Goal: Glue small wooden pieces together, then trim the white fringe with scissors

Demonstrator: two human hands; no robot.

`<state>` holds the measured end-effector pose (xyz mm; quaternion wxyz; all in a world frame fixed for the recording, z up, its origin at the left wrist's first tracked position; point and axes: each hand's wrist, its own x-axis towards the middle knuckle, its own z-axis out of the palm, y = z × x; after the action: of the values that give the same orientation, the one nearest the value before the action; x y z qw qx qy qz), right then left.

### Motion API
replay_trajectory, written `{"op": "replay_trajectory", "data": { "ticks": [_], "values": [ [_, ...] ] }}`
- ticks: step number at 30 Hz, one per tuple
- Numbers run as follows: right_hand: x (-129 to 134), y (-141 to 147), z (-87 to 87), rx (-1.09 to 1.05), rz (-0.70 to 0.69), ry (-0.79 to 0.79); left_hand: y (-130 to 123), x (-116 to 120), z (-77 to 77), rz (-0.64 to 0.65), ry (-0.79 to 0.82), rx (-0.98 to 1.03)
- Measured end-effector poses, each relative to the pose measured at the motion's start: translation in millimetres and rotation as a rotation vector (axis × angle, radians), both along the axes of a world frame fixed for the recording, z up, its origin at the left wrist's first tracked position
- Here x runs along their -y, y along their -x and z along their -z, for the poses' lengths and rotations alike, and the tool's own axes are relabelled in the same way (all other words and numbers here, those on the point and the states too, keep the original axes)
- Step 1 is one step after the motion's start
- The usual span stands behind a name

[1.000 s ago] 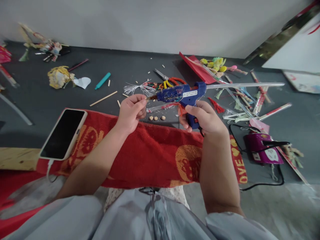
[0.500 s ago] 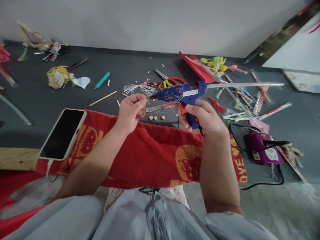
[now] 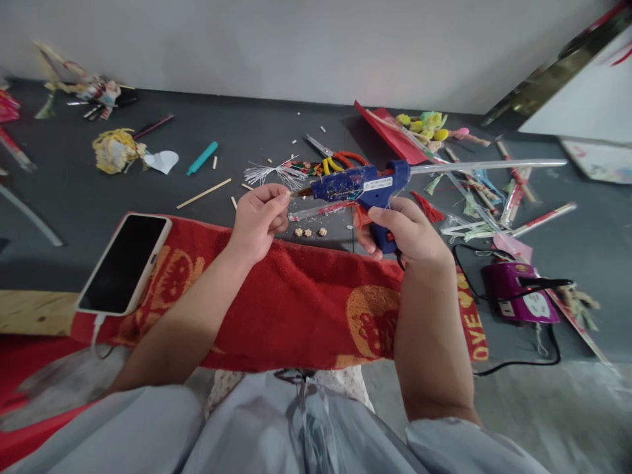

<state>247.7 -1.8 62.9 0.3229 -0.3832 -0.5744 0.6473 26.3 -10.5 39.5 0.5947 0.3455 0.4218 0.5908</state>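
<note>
Glue gun [image 3: 366,185], between 1 and 2 o'clock of the view's centre: a rigid, probably light plastic body, best held by the handle [image 3: 384,238] and kept clear of the likely hot nozzle [image 3: 305,192]. The right hand [image 3: 407,232], at 3 o'clock, is wrapped round the handle; the left hand [image 3: 261,222], at 9 o'clock, pinches thumb and forefinger together at the nozzle tip, anything between them too small to tell. Three flower-shaped pieces [image 3: 308,233], presumably light and fragile, lie at 6 o'clock from the nozzle.
</note>
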Motion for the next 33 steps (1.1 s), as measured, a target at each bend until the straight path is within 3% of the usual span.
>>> {"op": "replay_trajectory", "data": {
  "ticks": [33],
  "values": [
    [0.1, -3.1, 0.9, 0.037, 0.007, -0.004, -0.1, -0.2, 0.7, -0.008, 0.01, -0.036]
  ]
}}
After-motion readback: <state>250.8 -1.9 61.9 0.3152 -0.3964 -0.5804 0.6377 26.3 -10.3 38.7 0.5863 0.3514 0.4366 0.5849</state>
